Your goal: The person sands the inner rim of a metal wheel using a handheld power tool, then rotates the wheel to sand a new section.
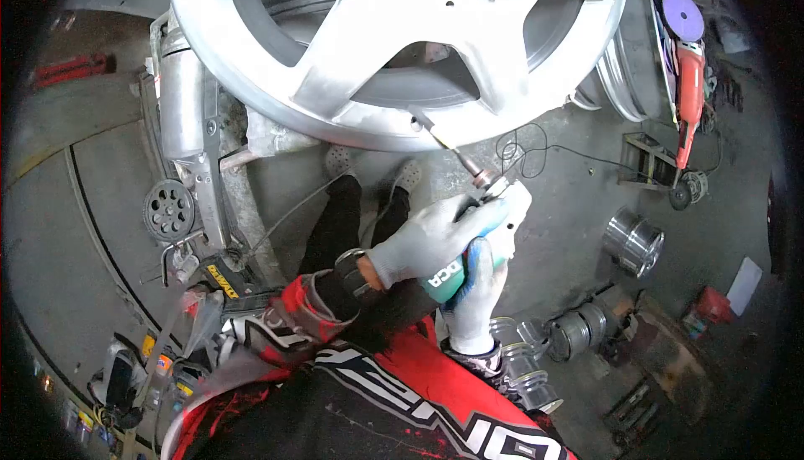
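1. The left hand [423,238] is gripping the front of the grinder [446,277], its fingers wrapping over the housing just behind the chuck [483,179].
2. The right hand [476,297] is grasping the same grinder further back, so both gloved hands are closing around it.
3. The grinder is hanging between the person and the wheel [394,16], its bit [444,138] pointing at the rim's near edge.
4. The tip is lying just beside a small hole [415,124]; whether it is touching metal, or spinning, I cannot tell.
5. A slack grip or a poor angle could be inviting the bit to skip, probably scoring the rim or catching the hole's lip.
6. The left glove is sitting near the chuck; fingers sliding forward could be risking a snag.
7. The wheel could be shifting under hard pressure if its support, not clearly visible, is loose.
8. A thin cord [586,155] is looping beyond the grinder; I cannot tell whether it is feeding this tool, but it could be snagging something.
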A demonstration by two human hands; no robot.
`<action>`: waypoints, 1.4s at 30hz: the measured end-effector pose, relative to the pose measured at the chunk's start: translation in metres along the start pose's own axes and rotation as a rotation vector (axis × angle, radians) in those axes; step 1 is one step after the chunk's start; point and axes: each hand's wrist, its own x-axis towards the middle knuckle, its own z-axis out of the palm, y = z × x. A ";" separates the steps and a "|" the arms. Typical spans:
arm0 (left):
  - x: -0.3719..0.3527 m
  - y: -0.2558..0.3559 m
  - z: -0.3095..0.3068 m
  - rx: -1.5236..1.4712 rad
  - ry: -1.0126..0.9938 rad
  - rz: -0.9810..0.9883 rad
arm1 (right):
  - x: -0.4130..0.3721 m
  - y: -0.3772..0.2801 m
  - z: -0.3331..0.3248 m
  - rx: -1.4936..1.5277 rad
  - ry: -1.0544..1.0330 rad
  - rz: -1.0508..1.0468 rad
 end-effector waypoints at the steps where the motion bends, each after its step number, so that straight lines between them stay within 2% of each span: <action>1: 0.000 0.004 -0.001 0.001 -0.002 0.001 | 0.001 0.000 -0.002 0.002 0.001 -0.001; 3: 0.001 0.009 -0.003 0.094 0.021 0.027 | 0.003 0.000 -0.005 0.000 -0.027 0.028; 7: 0.020 -0.012 0.029 0.015 0.047 0.063 | 0.016 -0.017 -0.016 -0.075 0.055 -0.047; 9: 0.041 -0.005 0.030 -0.675 -0.130 -0.525 | 0.023 -0.021 -0.022 -0.052 0.073 -0.084; 10: 0.047 -0.001 0.028 -0.713 -0.176 -0.534 | 0.024 -0.022 -0.023 -0.053 0.076 -0.085; 14: 0.036 -0.004 0.028 -0.704 -0.155 -0.505 | 0.022 -0.011 -0.021 -0.088 0.115 -0.139; 16: 0.016 -0.010 0.023 0.064 0.028 0.088 | 0.015 -0.005 -0.015 -0.098 0.108 -0.143; 17: 0.011 -0.010 0.020 0.068 0.026 0.086 | 0.011 0.001 -0.013 -0.091 0.119 -0.132; 19: 0.007 -0.002 0.011 -0.248 -0.054 -0.207 | 0.005 0.005 -0.016 -0.029 0.019 -0.005; 20: 0.000 -0.005 0.008 0.115 -0.033 -0.012 | 0.003 0.006 -0.015 -0.049 0.004 0.022; 23: 0.001 0.001 0.006 0.147 -0.067 -0.017 | 0.004 0.003 -0.017 0.010 -0.053 0.059; 24: 0.002 -0.002 0.011 0.143 -0.069 -0.013 | 0.006 0.006 -0.016 -0.086 0.019 -0.054; 27: 0.022 -0.011 0.030 0.004 -0.044 0.021 | 0.014 -0.005 -0.019 -0.047 0.125 -0.086; 29: 0.040 -0.001 0.028 -0.472 -0.194 -0.510 | 0.016 -0.007 -0.023 -0.113 0.130 -0.136; 31: 0.037 -0.003 0.027 -0.496 -0.201 -0.511 | 0.016 -0.007 -0.021 -0.093 0.166 -0.177; 33: 0.023 -0.010 0.028 -0.310 -0.117 -0.245 | 0.014 0.002 -0.019 -0.087 0.129 -0.170; 34: 0.017 -0.009 0.025 -0.306 -0.116 -0.248 | 0.011 0.006 -0.019 -0.086 0.095 -0.166; 36: 0.011 0.000 0.016 -0.268 0.011 -0.101 | 0.003 0.011 -0.021 -0.038 0.053 -0.080; 37: 0.009 -0.001 0.016 -0.266 0.008 -0.100 | 0.001 0.012 -0.020 0.006 0.014 0.003; 39: 0.006 -0.004 0.018 -0.384 -0.062 -0.308 | 0.001 0.009 -0.019 0.017 0.014 -0.016; 40: 0.007 -0.005 0.020 -0.387 -0.063 -0.304 | 0.003 0.006 -0.021 0.007 0.026 -0.025; 42: 0.017 -0.006 0.023 -0.202 -0.149 -0.240 | 0.005 0.002 -0.023 0.001 0.086 -0.053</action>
